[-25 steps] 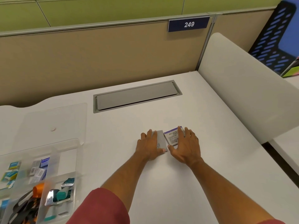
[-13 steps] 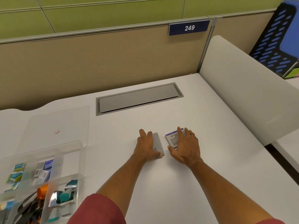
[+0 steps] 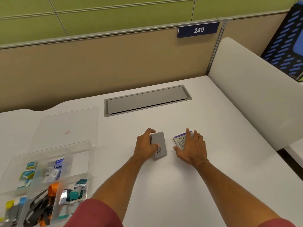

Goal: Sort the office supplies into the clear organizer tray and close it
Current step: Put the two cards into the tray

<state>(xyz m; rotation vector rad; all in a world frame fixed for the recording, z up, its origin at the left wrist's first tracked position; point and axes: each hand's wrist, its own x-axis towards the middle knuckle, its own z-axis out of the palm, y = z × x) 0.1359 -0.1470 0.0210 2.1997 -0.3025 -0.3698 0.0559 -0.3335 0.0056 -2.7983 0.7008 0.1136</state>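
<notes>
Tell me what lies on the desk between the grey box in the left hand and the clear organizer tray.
Nothing: in the head view, only bare white desk separates the grey box, gripped by the left hand, from the clear organizer tray.

One view only here, from the head camera, up above the white desk [image 3: 213,185] and looking forward and steeply down across it. Wide-angle lens, so the desk's edges bow. Both forearms reach in from the bottom edge, the left hand [image 3: 146,146] and right hand [image 3: 191,148] sitting close below the lens, just under mid-frame. The clear organizer tray [image 3: 78,145] slips off the lower-left corner (only partly in view). Farther ahead the grey cable hatch [image 3: 147,100], then the beige partition [image 3: 98,66] with its 249 sign [image 3: 198,29] fills the top; a white side divider [image 3: 249,95] closes the right.
</notes>
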